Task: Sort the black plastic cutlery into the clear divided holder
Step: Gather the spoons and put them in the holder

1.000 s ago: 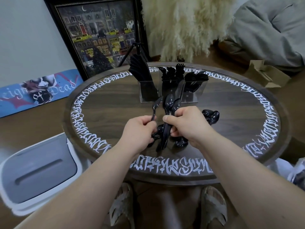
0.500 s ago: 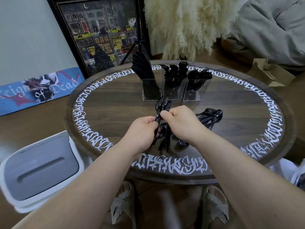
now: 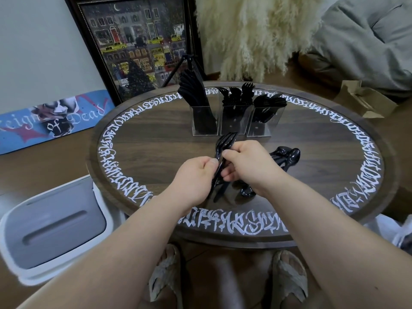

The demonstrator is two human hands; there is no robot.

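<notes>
Both hands meet over the middle of the round table (image 3: 156, 139). My left hand (image 3: 194, 177) and my right hand (image 3: 247, 166) grip one bundle of black plastic cutlery (image 3: 223, 150); its upper ends stick out above my fingers and look like forks or spoons. More loose black spoons (image 3: 287, 156) lie on the table to the right of my right hand. The clear divided holder (image 3: 234, 121) stands at the far side with three compartments: knives on the left, forks in the middle, spoons on the right.
A white lidded bin (image 3: 51, 228) stands on the floor at the left. A framed picture (image 3: 138, 45) and a tripod lean behind the table. A cardboard box (image 3: 365, 101) lies at the right. My sandalled feet (image 3: 225, 279) are under the table edge.
My hands have drawn closer together and gathered the separate pieces into one tight bundle. The camera has moved a little; the holder has not moved.
</notes>
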